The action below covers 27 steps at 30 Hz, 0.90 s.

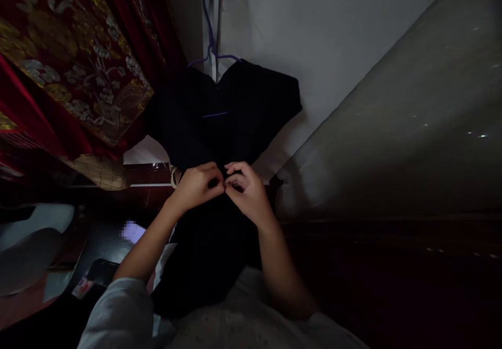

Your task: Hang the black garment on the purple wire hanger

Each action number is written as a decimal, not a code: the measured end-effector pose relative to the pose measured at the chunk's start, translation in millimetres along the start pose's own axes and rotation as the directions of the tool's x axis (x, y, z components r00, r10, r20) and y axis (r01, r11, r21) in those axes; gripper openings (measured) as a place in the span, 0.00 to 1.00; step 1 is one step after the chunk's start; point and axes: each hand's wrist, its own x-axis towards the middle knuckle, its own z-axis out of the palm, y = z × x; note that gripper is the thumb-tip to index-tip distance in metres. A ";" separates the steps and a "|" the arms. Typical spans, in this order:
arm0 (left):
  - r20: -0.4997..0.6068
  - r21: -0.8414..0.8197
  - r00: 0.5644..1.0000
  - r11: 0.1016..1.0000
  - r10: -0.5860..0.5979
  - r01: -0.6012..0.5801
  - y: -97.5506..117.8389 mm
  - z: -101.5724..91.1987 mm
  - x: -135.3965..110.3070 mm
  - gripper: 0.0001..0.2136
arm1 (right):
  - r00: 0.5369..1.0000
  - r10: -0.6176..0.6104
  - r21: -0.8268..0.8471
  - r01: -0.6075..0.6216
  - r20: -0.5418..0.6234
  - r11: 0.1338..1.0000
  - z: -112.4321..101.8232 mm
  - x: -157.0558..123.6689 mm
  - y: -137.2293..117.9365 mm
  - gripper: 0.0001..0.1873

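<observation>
A black short-sleeved garment [259, 98] with a V-shaped neck hangs from a purple hanger [209, 19] against the wall. At the middle of its front, my left hand [202, 182] pinches the dark cloth between thumb and fingers. Right beside it, my right hand [248, 189] is closed in a pinch on the same cloth, its fingers bent, the fingertips of both hands almost meeting. Whatever small part lies between the fingertips is too dark to make out. The lower part of the garment falls below my hands towards my body.
Red cloth with gold and silver embroidery [78, 51] hangs at the upper left. A pale draped sheet [392, 129] slopes down on the right. At the lower left are a dark phone-like object [104, 272], a lit screen [135, 232] and a pale rounded chair-like shape [35, 255].
</observation>
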 end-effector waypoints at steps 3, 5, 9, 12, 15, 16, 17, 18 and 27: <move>-0.158 -0.219 0.986 0.976 -0.053 0.018 0.2 7.5 -8.1 0.04 | 1.000 -0.025 0.040 0.025 0.006 0.999 2.3 -1.2 -2.6 0.15; -0.241 -0.303 0.965 0.953 -0.105 0.028 0.5 14.8 -14.1 0.05 | 0.999 -0.047 0.053 0.046 0.005 0.997 3.3 -1.8 -4.8 0.14; -0.318 -0.391 0.927 0.918 -0.198 0.062 0.4 29.8 -25.6 0.06 | 0.997 -0.076 0.082 0.077 -0.011 0.994 4.6 -2.9 -8.4 0.14; -0.344 -0.417 0.909 0.906 -0.236 0.078 0.9 37.0 -31.9 0.06 | 0.997 -0.067 0.110 0.069 -0.023 0.991 6.5 -3.6 -9.3 0.13; -0.369 -0.427 0.898 0.902 -0.239 0.064 2.8 39.1 -35.2 0.06 | 0.995 -0.077 0.141 0.085 -0.060 0.986 9.6 -3.9 -8.8 0.12; -0.373 -0.434 0.897 0.899 -0.235 0.055 3.8 38.8 -35.6 0.06 | 0.994 -0.087 0.151 0.097 -0.072 0.984 10.6 -3.9 -8.5 0.12; -0.378 -0.441 0.896 0.896 -0.233 0.047 5.0 38.3 -35.9 0.06 | 0.992 -0.097 0.161 0.109 -0.080 0.981 11.6 -3.8 -8.2 0.13; -0.381 -0.447 0.894 0.894 -0.235 0.044 6.3 37.6 -35.9 0.06 | 0.991 -0.105 0.170 0.118 -0.081 0.978 12.3 -3.7 -8.0 0.13; -0.377 -0.640 0.839 0.766 -0.391 0.070 19.5 38.5 -32.2 0.06 | 0.970 -0.228 0.167 0.240 -0.088 0.956 13.3 -4.8 -5.3 0.15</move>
